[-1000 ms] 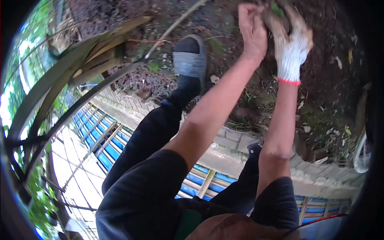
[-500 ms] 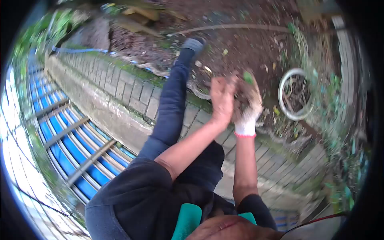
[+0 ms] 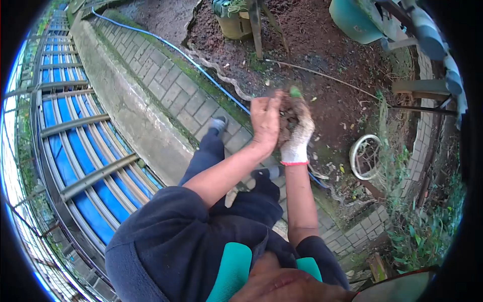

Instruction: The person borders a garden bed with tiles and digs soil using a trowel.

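My bare left hand (image 3: 265, 121) and my right hand (image 3: 301, 126), in a soiled white knitted glove with a red cuff, are cupped together in front of me. Between the palms is a clump of dark brown soil (image 3: 288, 123), partly hidden by the fingers. A green bit (image 3: 295, 91) shows at the glove's fingertips. Both hands are raised over the edge of the soil bed (image 3: 332, 121), beside the paved path.
A blue hose (image 3: 186, 56) runs along the brick path (image 3: 173, 88) and a low concrete wall (image 3: 126, 95). A white-rimmed round pot (image 3: 353, 158) stands right, near plants. Farther off are a bucket (image 3: 236, 27), wooden posts (image 3: 255, 30) and a teal tub (image 3: 352, 20).
The view has shifted, bringing the bucket and teal tub into sight. The foot that was stretched forward at the bed is now back on the path. The hands keep the soil between them.
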